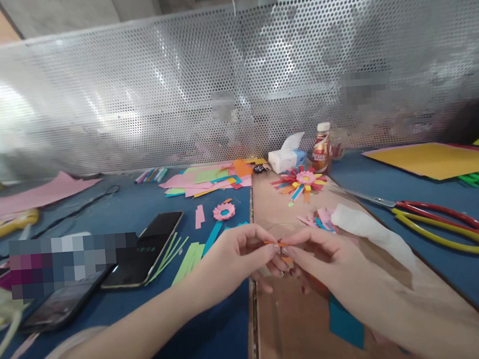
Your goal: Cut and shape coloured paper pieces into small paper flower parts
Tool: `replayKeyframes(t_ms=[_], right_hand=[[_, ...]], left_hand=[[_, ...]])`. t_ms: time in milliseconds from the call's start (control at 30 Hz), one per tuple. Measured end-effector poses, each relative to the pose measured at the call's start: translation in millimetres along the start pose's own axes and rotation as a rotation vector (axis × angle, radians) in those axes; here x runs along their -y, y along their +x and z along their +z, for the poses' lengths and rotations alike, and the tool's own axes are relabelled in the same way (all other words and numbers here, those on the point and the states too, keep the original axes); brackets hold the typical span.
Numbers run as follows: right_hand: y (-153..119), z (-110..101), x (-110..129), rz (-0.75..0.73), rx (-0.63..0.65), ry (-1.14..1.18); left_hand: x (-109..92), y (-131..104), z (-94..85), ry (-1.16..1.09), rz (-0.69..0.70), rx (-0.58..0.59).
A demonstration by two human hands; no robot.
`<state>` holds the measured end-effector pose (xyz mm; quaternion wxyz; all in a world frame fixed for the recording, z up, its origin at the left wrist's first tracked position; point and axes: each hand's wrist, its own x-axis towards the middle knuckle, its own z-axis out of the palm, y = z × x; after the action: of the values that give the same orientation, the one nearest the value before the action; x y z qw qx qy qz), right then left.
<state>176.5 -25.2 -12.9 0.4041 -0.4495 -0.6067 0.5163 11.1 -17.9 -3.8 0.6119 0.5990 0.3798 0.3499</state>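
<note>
The left hand [244, 250] and right hand [326, 252] are pinching a small orange paper piece [277, 244] between thumbs and fingers, holding it above the table [291, 329]. A dark seam [254, 320] is edging the brown panel, whose surface is stretching nearer below. The orange piece is looking thin, its ends hidden by fingers. Blue paper [346, 322] is lying near the right wrist; scissors [396, 207] are resting farther right.

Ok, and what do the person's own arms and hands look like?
The bare left hand and bare right hand wear no gloves; some glossy fingernails look dark, too small for a sure colour. No watch or bracelet shows. A loose whitish edge, probably a sleeve, shows along the left forearm.
</note>
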Motion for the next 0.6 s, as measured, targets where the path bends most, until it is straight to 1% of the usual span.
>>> replayKeyframes(t_ms=[300,600], right_hand=[[0.4,-2.4,-5.2,0.001,0.03,0.023],[2.6,-4.6,-8.7,-0.046,0.052,0.048]], left_hand=[[-0.2,0.9,0.2,-0.043,-0.024,-0.002],[1.7,2.1,-1.3,-0.123,-0.051,0.044]])
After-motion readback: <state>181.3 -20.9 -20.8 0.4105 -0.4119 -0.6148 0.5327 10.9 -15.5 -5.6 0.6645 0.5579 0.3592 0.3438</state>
